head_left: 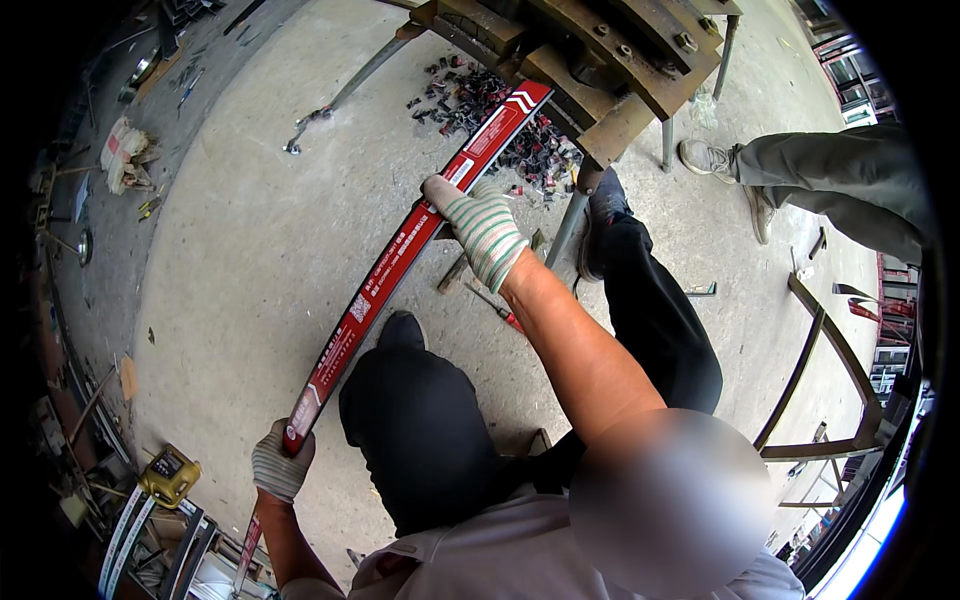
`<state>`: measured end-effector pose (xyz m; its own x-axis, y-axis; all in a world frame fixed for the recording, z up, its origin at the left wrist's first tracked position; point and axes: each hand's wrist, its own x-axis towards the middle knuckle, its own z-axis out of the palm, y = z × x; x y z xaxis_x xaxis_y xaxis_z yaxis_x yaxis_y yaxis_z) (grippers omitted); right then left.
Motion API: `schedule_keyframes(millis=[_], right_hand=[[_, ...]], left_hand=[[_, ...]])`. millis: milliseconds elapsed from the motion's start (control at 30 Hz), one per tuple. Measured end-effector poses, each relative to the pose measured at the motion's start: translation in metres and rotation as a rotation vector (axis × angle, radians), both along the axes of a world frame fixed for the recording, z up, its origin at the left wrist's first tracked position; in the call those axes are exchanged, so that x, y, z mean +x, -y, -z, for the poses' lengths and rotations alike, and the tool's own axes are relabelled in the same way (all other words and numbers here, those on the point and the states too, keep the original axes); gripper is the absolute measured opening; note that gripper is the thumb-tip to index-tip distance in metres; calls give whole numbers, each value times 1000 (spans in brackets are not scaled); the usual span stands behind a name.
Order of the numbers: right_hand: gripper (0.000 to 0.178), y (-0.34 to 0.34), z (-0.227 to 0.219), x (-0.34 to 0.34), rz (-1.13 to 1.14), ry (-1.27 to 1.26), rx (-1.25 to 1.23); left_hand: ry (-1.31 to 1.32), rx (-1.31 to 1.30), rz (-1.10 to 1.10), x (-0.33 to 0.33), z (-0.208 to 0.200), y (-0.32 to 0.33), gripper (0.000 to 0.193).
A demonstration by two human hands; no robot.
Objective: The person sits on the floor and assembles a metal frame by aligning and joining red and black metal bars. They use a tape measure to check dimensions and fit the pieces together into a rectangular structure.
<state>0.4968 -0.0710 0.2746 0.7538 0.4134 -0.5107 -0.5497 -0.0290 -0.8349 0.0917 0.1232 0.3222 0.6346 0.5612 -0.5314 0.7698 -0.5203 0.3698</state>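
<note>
Both my hands wear knitted work gloves and grip one long, slightly curved profile strip (375,275) with a red printed face and dark edges. My left hand (281,462) wraps its near lower end. Further up, my right hand (482,228) closes round the strip, thumb lying over the red face. The strip slants up to the right, and its far end meets the edge of a heavy brown steel fixture (590,75) with bolts on top. Whether that end sits inside the fixture or only overlaps it, I cannot tell.
Under the fixture lies a heap of small black and red offcuts (545,155). A screwdriver (508,318) rests on the concrete floor between my legs. Another person's legs (840,175) stand at right, near a bent metal frame (860,420). A yellow device (170,475) sits at lower left.
</note>
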Motion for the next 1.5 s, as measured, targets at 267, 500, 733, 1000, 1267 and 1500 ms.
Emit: schedule_keyframes(millis=[267, 500, 733, 1000, 1267, 1500], right_hand=[[40, -6, -1, -4, 34, 55, -84], [41, -6, 6, -2, 10, 64, -29], [44, -9, 9, -1, 18, 51, -32], [39, -12, 16, -5, 66, 64, 48], [29, -15, 27, -13, 152, 141, 111], [30, -24, 31, -17, 145, 131, 7]], left_hand=[[26, -5, 23, 6, 19, -9, 32], [9, 41, 16, 4, 22, -20, 35], [5, 51, 21, 6, 28, -20, 33], [74, 7, -35, -1, 39, -20, 35], [123, -2, -71, -22, 60, -24, 34], [162, -180, -245, -45, 83, -39, 44]])
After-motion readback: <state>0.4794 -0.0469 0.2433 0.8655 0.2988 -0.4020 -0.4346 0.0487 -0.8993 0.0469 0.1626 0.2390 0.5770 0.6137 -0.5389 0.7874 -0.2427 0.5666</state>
